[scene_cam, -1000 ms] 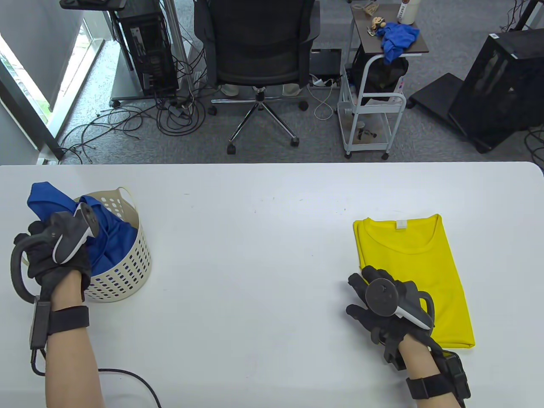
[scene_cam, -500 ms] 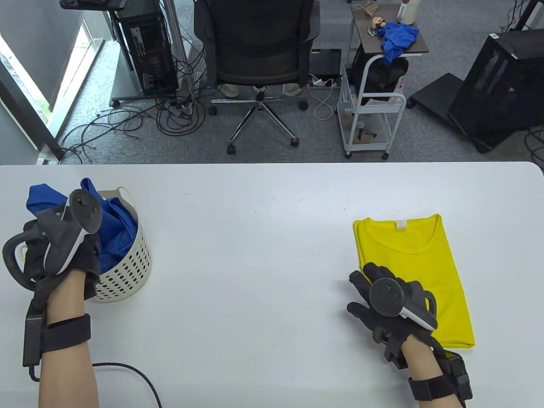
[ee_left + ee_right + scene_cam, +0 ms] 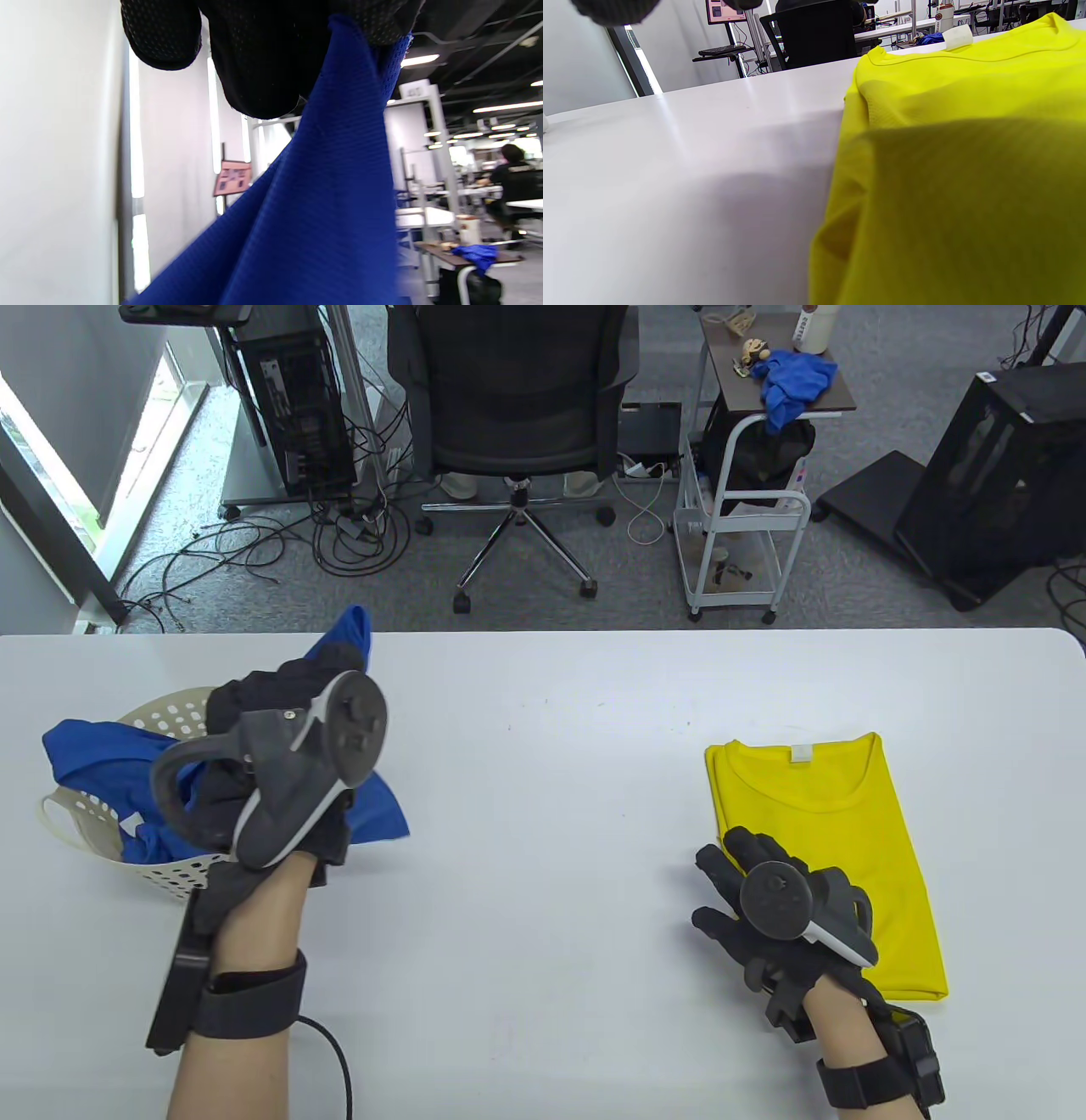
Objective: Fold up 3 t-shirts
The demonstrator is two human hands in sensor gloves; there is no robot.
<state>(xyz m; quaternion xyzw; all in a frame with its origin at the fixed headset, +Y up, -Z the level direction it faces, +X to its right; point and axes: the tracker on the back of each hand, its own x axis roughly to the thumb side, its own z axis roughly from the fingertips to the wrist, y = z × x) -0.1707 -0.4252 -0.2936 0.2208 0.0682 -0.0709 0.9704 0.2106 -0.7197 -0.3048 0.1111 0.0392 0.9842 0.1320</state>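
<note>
My left hand (image 3: pixel 280 704) grips a blue t-shirt (image 3: pixel 377 814) and holds it lifted above the table; the cloth trails back into the cream basket (image 3: pixel 76 827), which is tipped toward the left. In the left wrist view the blue mesh cloth (image 3: pixel 322 212) hangs from my gloved fingers (image 3: pixel 254 63). A yellow t-shirt (image 3: pixel 827 823) lies folded flat at the right, collar at the far end. My right hand (image 3: pixel 738 891) rests with fingers spread at its near left edge and holds nothing. The right wrist view shows the yellow cloth (image 3: pixel 967 169) close up.
The white table (image 3: pixel 543 704) stretches between basket and yellow shirt. A cable (image 3: pixel 335 1069) runs from my left wrist at the near edge. Beyond the table stand an office chair (image 3: pixel 517 415) and a cart (image 3: pixel 747 517) with blue cloth on it.
My left hand has risen and moved right, pulling the blue t-shirt up out of the basket; the basket has tipped and shifted left. The right hand has stayed put.
</note>
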